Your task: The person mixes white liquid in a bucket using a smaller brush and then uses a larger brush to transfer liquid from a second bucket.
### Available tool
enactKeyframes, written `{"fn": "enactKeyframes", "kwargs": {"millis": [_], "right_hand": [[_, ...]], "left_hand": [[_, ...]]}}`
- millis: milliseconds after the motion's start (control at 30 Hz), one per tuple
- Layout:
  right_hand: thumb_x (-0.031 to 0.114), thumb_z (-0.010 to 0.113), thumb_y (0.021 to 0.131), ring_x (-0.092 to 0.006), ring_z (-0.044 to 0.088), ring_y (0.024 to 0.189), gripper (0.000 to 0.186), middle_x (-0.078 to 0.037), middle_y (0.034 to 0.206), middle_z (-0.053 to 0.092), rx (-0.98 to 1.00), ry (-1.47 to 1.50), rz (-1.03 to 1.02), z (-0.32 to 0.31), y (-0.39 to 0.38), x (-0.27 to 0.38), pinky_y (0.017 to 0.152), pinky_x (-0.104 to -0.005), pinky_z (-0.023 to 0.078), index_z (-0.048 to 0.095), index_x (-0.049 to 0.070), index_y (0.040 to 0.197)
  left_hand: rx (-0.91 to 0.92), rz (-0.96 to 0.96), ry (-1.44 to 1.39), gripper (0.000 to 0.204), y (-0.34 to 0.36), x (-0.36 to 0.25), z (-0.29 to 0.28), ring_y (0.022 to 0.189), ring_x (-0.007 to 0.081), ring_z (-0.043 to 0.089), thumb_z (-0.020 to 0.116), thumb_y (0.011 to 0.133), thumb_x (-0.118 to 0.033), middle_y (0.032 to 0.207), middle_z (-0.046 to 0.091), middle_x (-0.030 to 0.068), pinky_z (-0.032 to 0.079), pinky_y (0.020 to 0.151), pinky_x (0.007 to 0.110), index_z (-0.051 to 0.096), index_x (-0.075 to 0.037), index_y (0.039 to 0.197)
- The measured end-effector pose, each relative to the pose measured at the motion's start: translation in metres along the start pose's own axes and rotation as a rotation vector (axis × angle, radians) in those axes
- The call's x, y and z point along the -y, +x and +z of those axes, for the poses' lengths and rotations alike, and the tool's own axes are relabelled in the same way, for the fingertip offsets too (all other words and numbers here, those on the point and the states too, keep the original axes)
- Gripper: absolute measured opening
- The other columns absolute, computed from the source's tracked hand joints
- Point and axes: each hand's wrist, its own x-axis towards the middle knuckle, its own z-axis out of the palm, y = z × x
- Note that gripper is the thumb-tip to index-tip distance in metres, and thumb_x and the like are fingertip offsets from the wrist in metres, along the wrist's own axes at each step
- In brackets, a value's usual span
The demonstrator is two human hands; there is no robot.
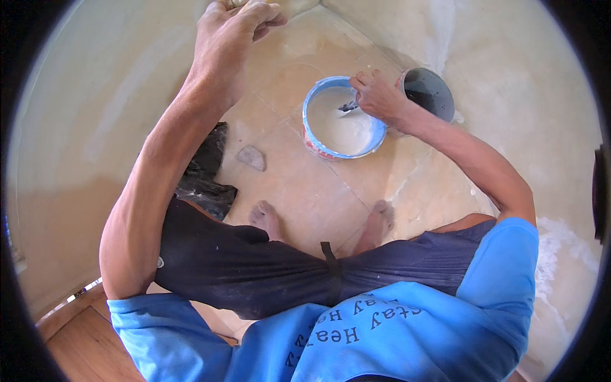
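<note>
My right hand (380, 99) reaches over the far right rim of a round blue-rimmed bucket (307, 130). Its fingers are closed round a small putty knife (347, 107), whose dark, smeared blade points into the bucket and whose handle my hand hides. Creamy white paste (337, 130) fills much of the bucket. Farther left, my left hand (238, 24) is raised at the top edge of the view, its fingers curled inward. The picture's edge cuts it off, so whatever it may hold does not show clearly.
Beside the bucket, a grey pail (439, 86) with a dark inside tips to the right. A flat grey piece (252, 158) and crumpled black plastic (210, 169) lie on the tiled floor left of my bare feet (265, 216). White-smeared walls (509, 83) meet at a far corner.
</note>
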Motion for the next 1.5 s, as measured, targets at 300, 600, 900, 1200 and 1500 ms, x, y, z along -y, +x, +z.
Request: {"fn": "enactKeyframes", "kwargs": {"millis": [300,600,900,1200,1500], "right_hand": [[0.014,0.063,0.080,-0.0210,0.063,0.091,0.009,-0.006,0.093,0.064,-0.151,0.129,0.024,-0.011,0.020,0.004,0.075,-0.0390,0.050,0.071,0.009,0.082],[0.013,0.066,0.073,-0.0304,0.068,0.073,0.008,-0.011,0.072,0.066,0.088,0.212,-0.107,-0.020,0.007,0.011,0.059,-0.0416,0.052,0.071,0.006,0.071],[0.008,0.065,0.072,-0.0307,0.068,0.068,0.007,-0.016,0.066,0.066,-0.153,0.190,-0.025,-0.002,0.023,0.007,0.058,-0.0432,0.052,0.070,0.007,0.067],[0.010,0.066,0.069,-0.0314,0.068,0.068,0.006,-0.015,0.070,0.068,-0.056,0.301,0.028,0.000,0.014,-0.003,0.061,-0.0428,0.053,0.071,0.005,0.070],[0.009,0.066,0.068,-0.0320,0.068,0.068,0.006,-0.016,0.070,0.069,-0.085,0.341,-0.007,0.000,0.022,0.008,0.061,-0.0415,0.052,0.072,0.007,0.069]], "left_hand": [[0.085,0.040,0.067,0.044,-0.015,-0.003,-0.023,0.109,0.0212,0.060,0.063,0.094,-0.021,0.110,0.057,0.0144,0.043,0.107,0.033,0.046,0.010,0.120],[0.154,0.060,0.013,0.040,-0.016,-0.001,-0.023,0.107,0.0193,0.060,0.063,0.094,-0.020,0.107,0.057,0.0129,0.045,0.102,0.033,0.049,0.008,0.118],[0.167,0.074,0.053,0.048,-0.023,-0.006,-0.017,0.106,0.0203,0.062,0.065,0.089,-0.019,0.107,0.062,0.0177,0.041,0.107,0.033,0.045,0.010,0.121],[0.160,0.028,0.010,0.040,-0.026,-0.009,-0.009,0.104,0.0197,0.062,0.063,0.090,-0.014,0.105,0.062,0.0164,0.044,0.105,0.032,0.045,0.010,0.117],[0.177,0.016,0.016,0.042,-0.025,-0.006,-0.010,0.105,0.0193,0.062,0.064,0.090,-0.014,0.105,0.062,0.0159,0.043,0.104,0.032,0.044,0.009,0.118]]}}
